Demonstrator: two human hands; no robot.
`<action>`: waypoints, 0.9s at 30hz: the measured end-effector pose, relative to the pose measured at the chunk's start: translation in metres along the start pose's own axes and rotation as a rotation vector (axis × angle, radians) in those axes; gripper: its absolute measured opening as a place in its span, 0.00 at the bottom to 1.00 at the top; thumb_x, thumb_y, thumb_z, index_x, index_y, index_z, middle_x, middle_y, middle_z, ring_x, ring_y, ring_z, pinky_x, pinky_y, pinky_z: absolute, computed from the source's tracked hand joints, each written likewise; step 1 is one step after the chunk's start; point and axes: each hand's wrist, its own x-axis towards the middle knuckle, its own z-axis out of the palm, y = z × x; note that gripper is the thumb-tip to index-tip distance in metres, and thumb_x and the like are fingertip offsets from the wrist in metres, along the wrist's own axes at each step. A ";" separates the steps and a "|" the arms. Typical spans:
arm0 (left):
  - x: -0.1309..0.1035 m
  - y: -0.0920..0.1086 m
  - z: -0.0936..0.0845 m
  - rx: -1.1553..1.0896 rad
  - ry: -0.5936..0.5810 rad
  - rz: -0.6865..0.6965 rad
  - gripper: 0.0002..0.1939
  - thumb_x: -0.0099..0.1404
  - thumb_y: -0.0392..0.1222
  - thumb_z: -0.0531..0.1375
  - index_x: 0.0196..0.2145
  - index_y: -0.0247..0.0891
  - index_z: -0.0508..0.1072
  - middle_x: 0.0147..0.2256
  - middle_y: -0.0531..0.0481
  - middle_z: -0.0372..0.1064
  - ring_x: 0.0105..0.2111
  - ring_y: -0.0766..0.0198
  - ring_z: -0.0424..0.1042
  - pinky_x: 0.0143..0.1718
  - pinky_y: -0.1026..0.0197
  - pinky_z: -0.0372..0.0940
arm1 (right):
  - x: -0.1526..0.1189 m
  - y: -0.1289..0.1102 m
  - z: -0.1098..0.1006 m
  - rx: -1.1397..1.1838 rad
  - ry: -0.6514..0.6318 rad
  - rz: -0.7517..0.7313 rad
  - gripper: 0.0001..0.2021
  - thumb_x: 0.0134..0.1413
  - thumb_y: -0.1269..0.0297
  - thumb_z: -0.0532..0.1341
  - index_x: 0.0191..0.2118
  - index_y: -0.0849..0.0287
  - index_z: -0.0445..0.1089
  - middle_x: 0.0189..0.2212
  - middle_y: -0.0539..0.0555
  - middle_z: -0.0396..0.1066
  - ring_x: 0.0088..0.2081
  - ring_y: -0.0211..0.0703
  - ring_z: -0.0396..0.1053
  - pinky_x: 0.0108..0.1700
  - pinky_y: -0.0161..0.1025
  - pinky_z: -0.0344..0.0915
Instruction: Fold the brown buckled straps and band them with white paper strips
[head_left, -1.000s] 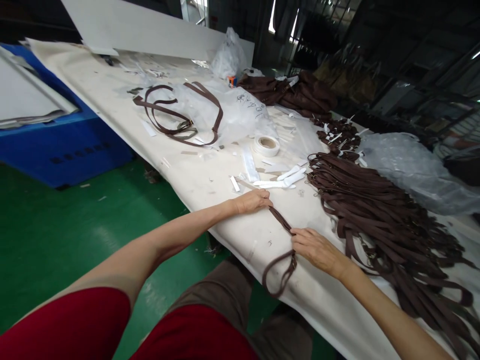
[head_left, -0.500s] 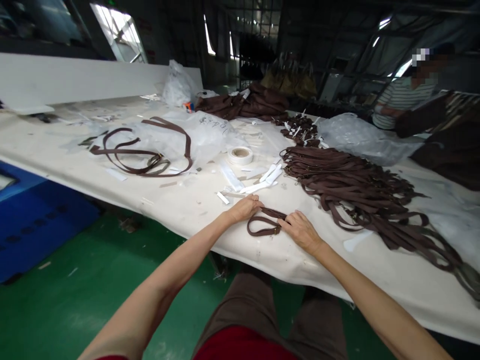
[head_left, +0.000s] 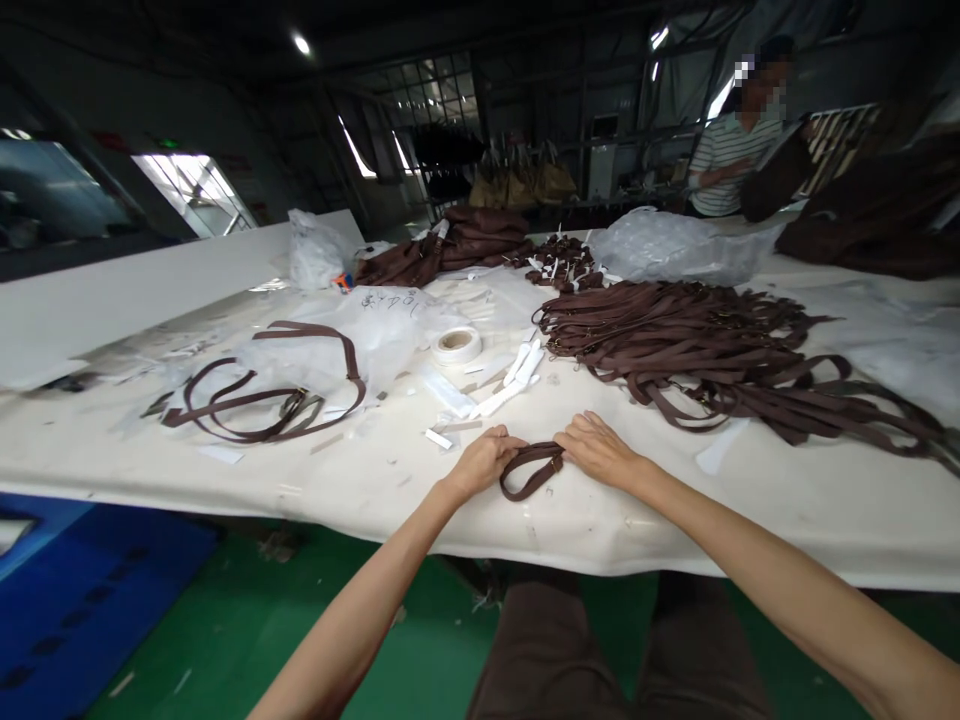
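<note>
A looped brown strap with a small metal buckle lies at the near edge of the pale table. My left hand pinches the strap's left side, fingers closed. At its right side, beside the buckle, my right hand grips the same strap with bent fingers. Beyond and to the right spreads a big pile of brown straps. White strips and a roll of white tape are just past my hands.
Loose brown straps lie on clear plastic at the left. Dark brown fabric, a plastic bag and more plastic sit farther back. A person in a striped shirt stands across the table, holding brown material.
The view has tilted up and turned right. My hands have come closer together on the strap, and its loop has shifted and become more compact.
</note>
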 end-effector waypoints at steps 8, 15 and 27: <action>-0.020 0.042 0.026 0.229 0.045 -0.133 0.36 0.66 0.65 0.54 0.61 0.34 0.63 0.50 0.35 0.66 0.50 0.43 0.65 0.53 0.41 0.60 | -0.004 -0.004 0.001 -0.025 0.039 -0.003 0.10 0.66 0.71 0.54 0.41 0.58 0.72 0.33 0.56 0.69 0.42 0.48 0.61 0.54 0.47 0.55; -0.018 0.034 0.041 0.233 0.119 -0.198 0.22 0.71 0.42 0.53 0.62 0.42 0.64 0.47 0.41 0.65 0.48 0.50 0.64 0.49 0.47 0.62 | -0.013 -0.008 0.004 -0.003 0.127 0.003 0.08 0.67 0.67 0.55 0.45 0.58 0.71 0.40 0.58 0.68 0.44 0.49 0.61 0.50 0.47 0.56; -0.014 0.015 0.043 0.268 0.275 -0.069 0.17 0.72 0.43 0.50 0.49 0.40 0.75 0.39 0.43 0.71 0.39 0.53 0.69 0.39 0.53 0.65 | -0.022 -0.014 0.006 0.268 0.193 0.162 0.08 0.66 0.63 0.59 0.48 0.56 0.71 0.47 0.56 0.69 0.49 0.45 0.63 0.51 0.42 0.60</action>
